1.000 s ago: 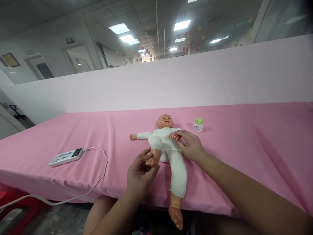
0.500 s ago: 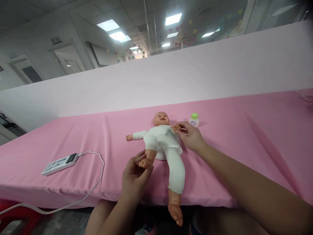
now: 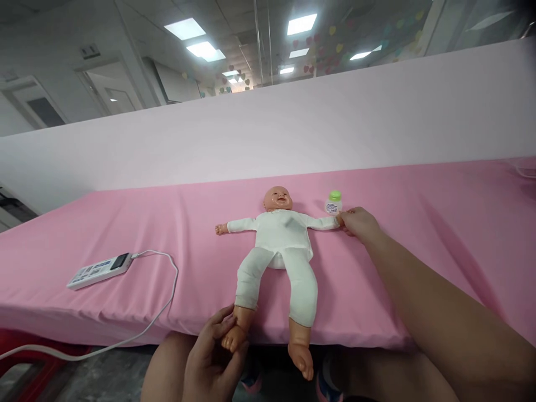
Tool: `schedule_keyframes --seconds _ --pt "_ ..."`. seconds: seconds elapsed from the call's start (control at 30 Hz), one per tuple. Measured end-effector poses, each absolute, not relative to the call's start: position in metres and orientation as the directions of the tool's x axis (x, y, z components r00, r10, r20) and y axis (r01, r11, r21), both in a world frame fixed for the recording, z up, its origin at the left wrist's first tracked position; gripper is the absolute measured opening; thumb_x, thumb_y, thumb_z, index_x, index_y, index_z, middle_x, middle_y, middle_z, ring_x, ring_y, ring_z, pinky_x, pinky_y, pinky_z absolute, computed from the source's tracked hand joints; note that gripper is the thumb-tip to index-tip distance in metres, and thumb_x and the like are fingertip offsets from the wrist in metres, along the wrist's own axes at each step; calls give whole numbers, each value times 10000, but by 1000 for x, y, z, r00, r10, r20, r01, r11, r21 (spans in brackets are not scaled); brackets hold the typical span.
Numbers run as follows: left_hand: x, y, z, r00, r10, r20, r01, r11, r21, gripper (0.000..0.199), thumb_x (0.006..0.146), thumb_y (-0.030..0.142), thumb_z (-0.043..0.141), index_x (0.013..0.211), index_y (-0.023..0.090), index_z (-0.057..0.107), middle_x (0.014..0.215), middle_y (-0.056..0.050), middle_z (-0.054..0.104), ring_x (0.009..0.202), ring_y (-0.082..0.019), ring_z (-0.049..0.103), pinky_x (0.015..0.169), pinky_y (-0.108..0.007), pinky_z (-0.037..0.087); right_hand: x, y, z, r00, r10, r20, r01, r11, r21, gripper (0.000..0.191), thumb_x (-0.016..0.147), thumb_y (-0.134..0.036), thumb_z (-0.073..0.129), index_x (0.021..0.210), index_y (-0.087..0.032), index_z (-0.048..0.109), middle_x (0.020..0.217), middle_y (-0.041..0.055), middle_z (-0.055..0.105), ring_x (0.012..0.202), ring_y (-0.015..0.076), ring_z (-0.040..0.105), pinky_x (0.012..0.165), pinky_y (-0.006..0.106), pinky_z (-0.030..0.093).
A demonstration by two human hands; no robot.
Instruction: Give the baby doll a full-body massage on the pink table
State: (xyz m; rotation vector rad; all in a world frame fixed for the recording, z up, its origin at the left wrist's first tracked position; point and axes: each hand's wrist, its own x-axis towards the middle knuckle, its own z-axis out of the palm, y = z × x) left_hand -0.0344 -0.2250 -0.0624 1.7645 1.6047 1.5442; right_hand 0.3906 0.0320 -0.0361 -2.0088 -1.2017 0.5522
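Note:
A baby doll [image 3: 285, 231] with a white cloth body lies on its back on the pink sheet, head toward the wall. Its legs point at me, and the feet reach past the front edge. My left hand [image 3: 215, 349] is closed around the doll's foot on the left side, thumb below and fingers by the ankle. My right hand [image 3: 360, 223] pinches the doll's hand on the right side, with that arm stretched straight out. Just behind my right hand stands a small clear bottle [image 3: 334, 203] with a green cap.
A white power strip [image 3: 99, 271] lies on the left of the pink-covered table [image 3: 419, 245], its cable [image 3: 173, 290] running over the front edge. A low white wall [image 3: 251, 139] borders the back. Part of a red stool [image 3: 33, 363] shows at lower left.
My left hand has brought the doll's bent leg down and toward me, so it now lies extended. My right hand has drawn the doll's arm outward to the right, near the bottle.

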Motion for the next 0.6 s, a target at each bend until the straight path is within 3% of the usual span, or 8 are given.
schedule_keyframes --seconds 0.1,0.2,0.37,0.47,0.6 --pt "-33 -226 -64 -167 862 478 515 -337 788 315 785 367 773 1100 365 793 1190 -40 789 1052 -320 773 876 -399 662 391 26 -26 474 873 -113 639 -430 -638 324 813 -480 698 988 -210 661 781 90 686 680 275 661 587 374 488" --pt "-34 -228 -64 -138 882 451 525 -321 788 338 803 337 779 1138 378 770 1219 -35 777 1106 -310 753 938 -415 639 391 19 -13 471 872 -133 690 -458 -560 440 875 -589 591 1071 -204 676 878 127 710 771 312 689 663 413 503" --pt "-63 -237 -59 -88 864 496 625 -339 703 450 676 435 851 1119 417 774 1114 -45 790 998 -354 757 833 -444 655 384 -4 13 462 885 50 830 -412 -376 696 847 -671 599 1313 -153 600 1124 232 686 901 385 702 685 448 530" --pt "-83 -227 -48 -120 875 469 679 -272 682 367 764 445 754 1129 404 760 995 -44 777 809 -320 738 682 -426 627 362 -31 23 336 918 213 899 -245 -364 642 890 -624 589 1354 -180 606 1263 247 651 942 381 714 708 453 552" --pt "-81 -161 -17 -132 833 537 690 -311 653 177 906 417 616 1005 297 700 803 -17 684 657 -223 642 644 -349 542 312 -77 18 6 912 410 894 180 -411 548 938 -567 612 1375 -238 628 1348 183 660 963 344 732 805 486 594"
